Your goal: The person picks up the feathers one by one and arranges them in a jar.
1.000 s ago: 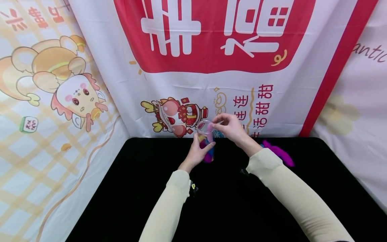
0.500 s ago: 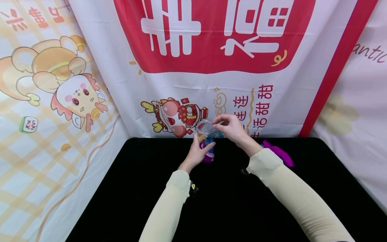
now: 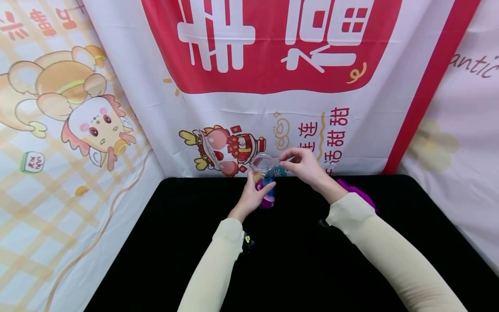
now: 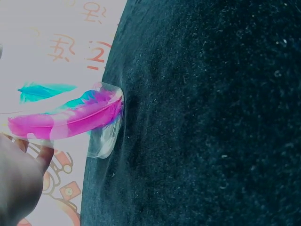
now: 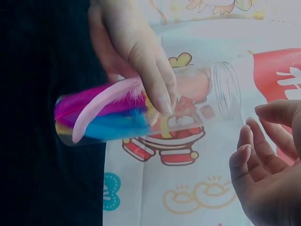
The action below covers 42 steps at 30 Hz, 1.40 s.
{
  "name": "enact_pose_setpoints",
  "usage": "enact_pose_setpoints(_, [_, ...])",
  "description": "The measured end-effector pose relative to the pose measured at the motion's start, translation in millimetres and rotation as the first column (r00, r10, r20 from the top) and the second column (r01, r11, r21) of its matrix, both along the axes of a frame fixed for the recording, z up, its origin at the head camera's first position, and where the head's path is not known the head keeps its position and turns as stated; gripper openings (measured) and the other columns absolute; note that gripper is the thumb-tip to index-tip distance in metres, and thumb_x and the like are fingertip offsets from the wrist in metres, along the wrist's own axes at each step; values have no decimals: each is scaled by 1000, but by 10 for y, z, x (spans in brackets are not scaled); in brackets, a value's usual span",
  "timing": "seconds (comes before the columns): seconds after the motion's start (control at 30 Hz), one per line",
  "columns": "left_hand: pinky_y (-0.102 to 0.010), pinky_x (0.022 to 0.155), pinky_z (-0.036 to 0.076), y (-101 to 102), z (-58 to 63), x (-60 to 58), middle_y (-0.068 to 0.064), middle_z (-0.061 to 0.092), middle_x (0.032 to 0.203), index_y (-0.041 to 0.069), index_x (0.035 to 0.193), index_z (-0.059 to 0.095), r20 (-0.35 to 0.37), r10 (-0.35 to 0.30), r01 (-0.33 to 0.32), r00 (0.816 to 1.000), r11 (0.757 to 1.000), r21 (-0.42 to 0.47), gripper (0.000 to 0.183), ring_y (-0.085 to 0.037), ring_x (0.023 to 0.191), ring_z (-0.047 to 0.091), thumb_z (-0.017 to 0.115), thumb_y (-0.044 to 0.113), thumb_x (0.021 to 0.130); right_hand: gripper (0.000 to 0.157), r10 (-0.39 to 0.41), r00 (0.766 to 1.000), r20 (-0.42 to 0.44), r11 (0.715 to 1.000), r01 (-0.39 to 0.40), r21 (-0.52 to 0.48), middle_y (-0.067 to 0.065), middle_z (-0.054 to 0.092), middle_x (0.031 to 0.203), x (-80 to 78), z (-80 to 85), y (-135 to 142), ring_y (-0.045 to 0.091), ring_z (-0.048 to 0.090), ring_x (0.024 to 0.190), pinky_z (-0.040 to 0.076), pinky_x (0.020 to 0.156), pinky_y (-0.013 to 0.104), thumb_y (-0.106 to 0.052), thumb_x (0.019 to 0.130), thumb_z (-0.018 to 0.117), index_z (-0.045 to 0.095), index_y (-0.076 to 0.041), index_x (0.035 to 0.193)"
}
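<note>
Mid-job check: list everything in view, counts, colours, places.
Jar: one, clear, far edge of the table
Jarred feathers: several, pink, magenta, blue and yellowish, inside jar
Loose feathers: count unclear, magenta, table's back right
Table: one, black, centre
Rear cloth: one, white and red, behind
Left cloth: one, white with yellow checks, left
Right cloth: one, whitish, right
Wrist devices: two, dark, one each side
Sleeves: two, cream, foreground
Left hand: one, bare, gripping jar
Right hand: one, bare, near jar's mouth

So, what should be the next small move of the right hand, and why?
Probably the right hand should reach for the magenta feather on the black table: this hand looks empty, while the left hand holds the clear jar, whose mouth looks uncovered, with room above the colored feathers inside.
</note>
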State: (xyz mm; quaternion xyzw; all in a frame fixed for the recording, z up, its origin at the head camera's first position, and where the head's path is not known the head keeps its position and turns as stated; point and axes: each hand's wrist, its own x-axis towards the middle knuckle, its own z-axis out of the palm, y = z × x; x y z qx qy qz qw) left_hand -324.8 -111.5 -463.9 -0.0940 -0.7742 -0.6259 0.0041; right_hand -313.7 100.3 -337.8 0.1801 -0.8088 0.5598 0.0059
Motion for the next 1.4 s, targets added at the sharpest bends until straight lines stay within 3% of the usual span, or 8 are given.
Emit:
enact_pose_setpoints(0.3, [-47,116,36,29,7,13,-13,47,149,18,149,28,-32,17,-17,999,1000,-2,75,-30,136,49,76,37,94,14,10,1000,9,999,-11,35,13,70,104,78,-43,225,16,59,71,51,61,29,-11,96,71,71,-4,108])
enact_pose_setpoints(0.9, [-47,116,37,25,19,10,-12,47,148,20,146,28,-20,11,-11,1000,1000,-8,71,-30,135,50,74,38,95,23,-35,991,131,988,15,152,18,68,116,154,-227,698,19,64,88,54,71,31,-16,98,69,66,-2,116])
enact_pose_setpoints(1.17, [-47,115,38,11,21,-3,-13,47,147,20,144,29,-16,-1,1,1000,1000,9,68,-30,134,51,74,35,96,20,-73,996,54,978,61,202,18,68,114,151,-341,886,22,62,88,54,68,33,-15,97,71,67,-3,113])
enact_pose_setpoints(1.4, [-49,116,37,-5,33,12,-12,44,149,21,144,27,15,-23,22,1000,1000,22,67,-30,135,50,72,36,97,20,-123,992,12,961,116,252,18,69,108,182,-435,1084,17,62,86,52,72,28,-15,97,71,67,-1,111])
